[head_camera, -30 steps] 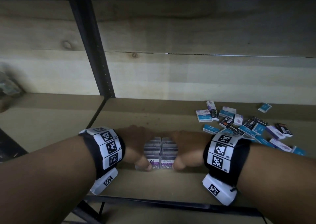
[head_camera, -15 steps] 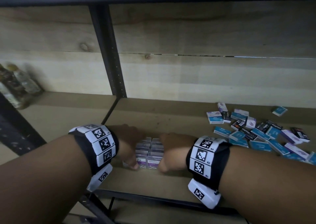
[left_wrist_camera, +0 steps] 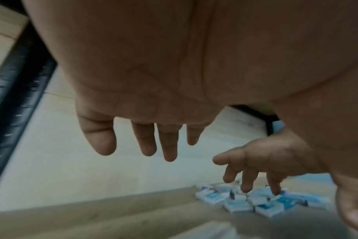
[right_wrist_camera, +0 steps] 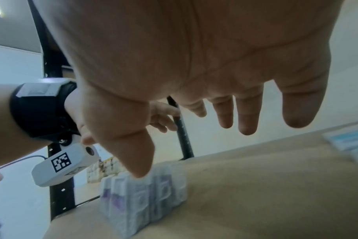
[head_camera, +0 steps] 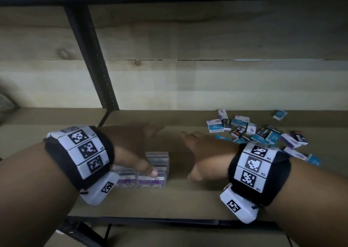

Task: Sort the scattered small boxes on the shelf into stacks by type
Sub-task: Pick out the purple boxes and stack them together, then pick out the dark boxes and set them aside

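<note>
A block of stacked purple-and-white small boxes (head_camera: pixel 152 173) stands near the shelf's front edge, also seen in the right wrist view (right_wrist_camera: pixel 145 202). My left hand (head_camera: pixel 139 145) hangs over it with straight, relaxed fingers (left_wrist_camera: pixel 168 145) and holds nothing. Its thumb lies over the front boxes; I cannot tell whether it touches them. My right hand (head_camera: pixel 203 150) is to the right of the block, apart from it, fingers (right_wrist_camera: pixel 245 116) spread and empty. Scattered blue, purple and black small boxes (head_camera: pixel 263 133) lie in a heap at the right, also visible in the left wrist view (left_wrist_camera: pixel 255 203).
A black upright post (head_camera: pixel 94 58) divides the shelf (head_camera: pixel 188 199) from the bay on the left. A wooden back wall (head_camera: pixel 207 81) closes the rear. One blue box (head_camera: pixel 280 114) lies alone at the back right. Bare shelf lies between the block and the heap.
Both hands were pressing the sides of the purple block; now they have let go and opened. The right hand has moved right, toward the heap.
</note>
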